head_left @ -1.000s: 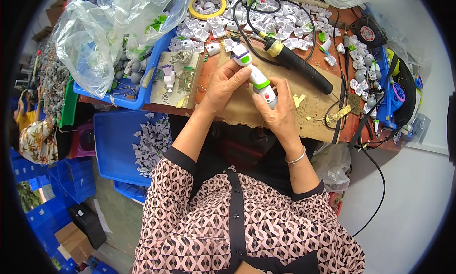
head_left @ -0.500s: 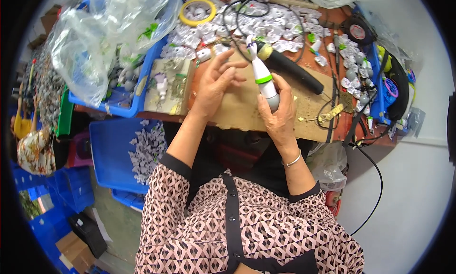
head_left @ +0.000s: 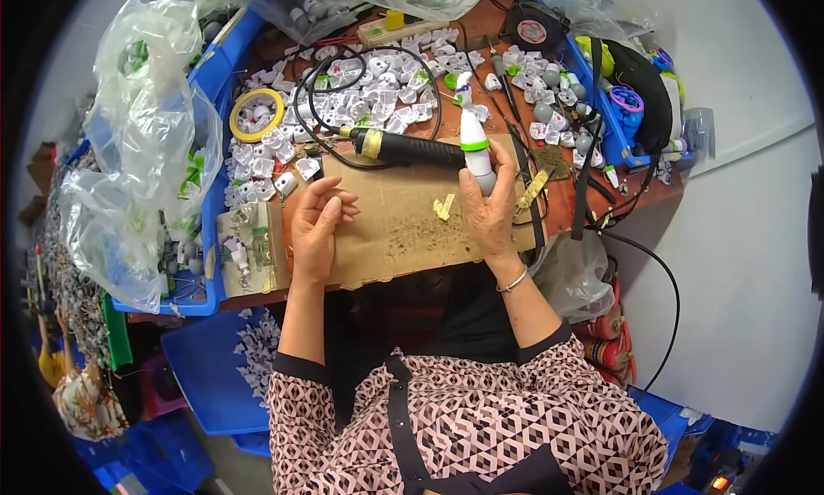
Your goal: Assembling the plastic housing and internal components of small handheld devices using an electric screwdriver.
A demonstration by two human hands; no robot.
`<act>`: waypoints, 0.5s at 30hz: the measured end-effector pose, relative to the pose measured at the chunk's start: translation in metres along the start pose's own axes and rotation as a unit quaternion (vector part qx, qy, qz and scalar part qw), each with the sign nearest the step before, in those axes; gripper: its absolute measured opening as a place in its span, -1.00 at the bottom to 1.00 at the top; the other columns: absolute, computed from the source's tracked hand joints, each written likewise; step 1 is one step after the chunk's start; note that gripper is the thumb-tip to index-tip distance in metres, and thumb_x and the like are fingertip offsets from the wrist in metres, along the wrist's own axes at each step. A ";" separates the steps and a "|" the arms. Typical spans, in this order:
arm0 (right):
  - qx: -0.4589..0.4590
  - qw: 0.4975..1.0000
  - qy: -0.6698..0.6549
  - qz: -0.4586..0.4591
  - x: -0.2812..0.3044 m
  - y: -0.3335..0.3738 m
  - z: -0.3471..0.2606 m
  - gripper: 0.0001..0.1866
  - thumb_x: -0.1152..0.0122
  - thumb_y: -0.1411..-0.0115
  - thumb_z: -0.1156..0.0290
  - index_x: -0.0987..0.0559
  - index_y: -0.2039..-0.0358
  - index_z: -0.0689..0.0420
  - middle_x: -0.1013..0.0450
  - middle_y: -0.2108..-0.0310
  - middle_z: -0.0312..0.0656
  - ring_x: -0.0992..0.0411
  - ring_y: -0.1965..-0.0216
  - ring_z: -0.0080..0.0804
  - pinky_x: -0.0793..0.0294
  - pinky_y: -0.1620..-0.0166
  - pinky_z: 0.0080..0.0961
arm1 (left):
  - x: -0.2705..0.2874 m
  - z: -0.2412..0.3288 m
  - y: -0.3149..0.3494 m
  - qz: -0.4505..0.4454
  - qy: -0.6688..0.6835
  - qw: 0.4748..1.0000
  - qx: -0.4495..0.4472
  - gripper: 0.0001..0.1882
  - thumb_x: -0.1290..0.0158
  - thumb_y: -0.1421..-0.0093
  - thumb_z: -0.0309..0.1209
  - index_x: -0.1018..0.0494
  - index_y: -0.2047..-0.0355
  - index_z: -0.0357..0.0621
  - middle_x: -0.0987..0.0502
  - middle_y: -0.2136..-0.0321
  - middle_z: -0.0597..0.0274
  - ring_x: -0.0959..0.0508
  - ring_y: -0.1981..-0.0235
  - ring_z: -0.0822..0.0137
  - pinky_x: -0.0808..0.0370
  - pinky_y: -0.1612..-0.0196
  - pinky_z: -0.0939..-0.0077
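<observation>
Right hand [head_left: 491, 214] fingers closed around white-and-green plastic nozzle piece [head_left: 474, 143]; left hand [head_left: 316, 225] loosely curled, empty, resting on brown cardboard sheet [head_left: 399, 229].

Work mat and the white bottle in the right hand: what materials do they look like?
Work mat: brown corrugated cardboard by its look, matte, with frayed edges and a scuffed, pitted surface. White bottle in the right hand: probably plastic, smooth and slightly glossy, with a green band; wall thickness cannot be told.
</observation>
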State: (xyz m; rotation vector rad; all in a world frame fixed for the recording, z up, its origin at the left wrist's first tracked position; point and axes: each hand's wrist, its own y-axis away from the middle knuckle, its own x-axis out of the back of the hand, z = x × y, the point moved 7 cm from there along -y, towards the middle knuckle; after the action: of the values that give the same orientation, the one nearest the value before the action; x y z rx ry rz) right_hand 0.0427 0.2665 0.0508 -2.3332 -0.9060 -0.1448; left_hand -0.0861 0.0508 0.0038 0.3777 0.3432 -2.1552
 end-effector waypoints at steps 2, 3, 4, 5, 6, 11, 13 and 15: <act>-0.004 1.000 -0.007 0.006 0.002 0.000 0.000 -0.47 -0.10 -0.20 0.31 -0.17 -0.10 0.22 -0.25 0.06 -0.07 -0.26 0.05 -0.38 -0.25 -0.01 -0.44 | 0.000 0.000 0.000 0.004 0.000 1.000 -0.001 -0.67 0.06 -0.24 -0.43 -0.29 0.01 -0.27 -0.50 0.29 0.18 -0.48 0.33 0.46 -0.38 0.24 0.63; -0.004 1.000 -0.006 0.007 0.002 0.000 0.000 -0.47 -0.10 -0.20 0.31 -0.17 -0.10 0.22 -0.25 0.06 -0.07 -0.26 0.05 -0.38 -0.25 -0.01 -0.44 | -0.001 0.000 0.000 0.002 0.000 1.000 -0.001 -0.67 0.06 -0.24 -0.43 -0.29 0.01 -0.27 -0.50 0.29 0.18 -0.48 0.33 0.46 -0.38 0.24 0.63; -0.025 0.997 -0.073 0.011 0.002 0.001 0.002 -0.49 -0.08 -0.20 0.32 -0.18 -0.10 0.21 -0.27 0.06 -0.07 -0.30 0.08 -0.37 -0.29 0.01 -0.41 | -0.001 0.001 0.000 0.003 -0.002 1.000 0.000 -0.68 0.06 -0.24 -0.43 -0.30 0.01 -0.27 -0.50 0.30 0.18 -0.48 0.34 0.47 -0.38 0.24 0.63; -0.047 0.989 -0.139 0.015 0.003 0.001 0.003 -0.50 -0.05 -0.20 0.32 -0.18 -0.10 0.20 -0.29 0.07 -0.07 -0.34 0.10 -0.37 -0.34 0.03 -0.38 | -0.001 0.001 -0.001 0.002 -0.005 1.000 0.002 -0.68 0.06 -0.24 -0.43 -0.30 0.02 -0.27 -0.49 0.30 0.19 -0.48 0.34 0.47 -0.38 0.24 0.63; -0.047 0.989 -0.138 0.018 0.006 -0.001 0.000 -0.50 -0.05 -0.20 0.32 -0.18 -0.10 0.20 -0.29 0.07 -0.07 -0.34 0.10 -0.37 -0.34 0.03 -0.38 | -0.002 0.001 -0.001 -0.001 -0.005 1.000 0.002 -0.68 0.06 -0.24 -0.43 -0.30 0.02 -0.27 -0.49 0.30 0.19 -0.48 0.34 0.47 -0.38 0.24 0.63; -0.256 0.748 -0.611 -0.023 -0.010 0.000 0.013 -0.62 0.10 -0.23 0.28 -0.28 -0.02 0.18 -0.37 0.13 -0.07 -0.43 0.29 -0.36 -0.53 0.20 -0.21 | -0.001 0.004 0.002 0.004 -0.011 1.000 -0.001 -0.70 0.07 -0.24 -0.44 -0.31 0.03 -0.26 -0.49 0.31 0.19 -0.48 0.34 0.47 -0.38 0.25 0.64; -0.284 0.744 -0.605 -0.015 -0.009 0.003 0.020 -0.64 0.08 -0.25 0.21 -0.33 0.07 0.19 -0.38 0.24 -0.13 -0.39 0.38 -0.43 -0.51 0.20 -0.32 | -0.003 0.004 0.001 0.000 -0.009 1.000 0.000 -0.70 0.07 -0.24 -0.45 -0.31 0.03 -0.26 -0.49 0.31 0.19 -0.48 0.34 0.47 -0.38 0.25 0.64; -0.272 0.672 -0.686 -0.067 -0.014 0.005 0.023 -0.62 0.02 -0.23 0.13 -0.35 0.14 0.19 -0.34 0.36 -0.19 -0.31 0.48 -0.46 -0.48 0.23 -0.39 | -0.004 0.004 0.000 -0.004 -0.007 1.000 0.002 -0.70 0.06 -0.24 -0.45 -0.32 0.04 -0.26 -0.49 0.31 0.19 -0.48 0.34 0.48 -0.39 0.25 0.64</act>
State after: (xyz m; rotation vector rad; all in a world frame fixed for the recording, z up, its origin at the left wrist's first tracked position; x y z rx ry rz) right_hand 0.0327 0.2693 0.0258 -2.6554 -1.8737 1.7445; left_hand -0.0842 0.0522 0.0089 0.3631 0.3326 -2.1648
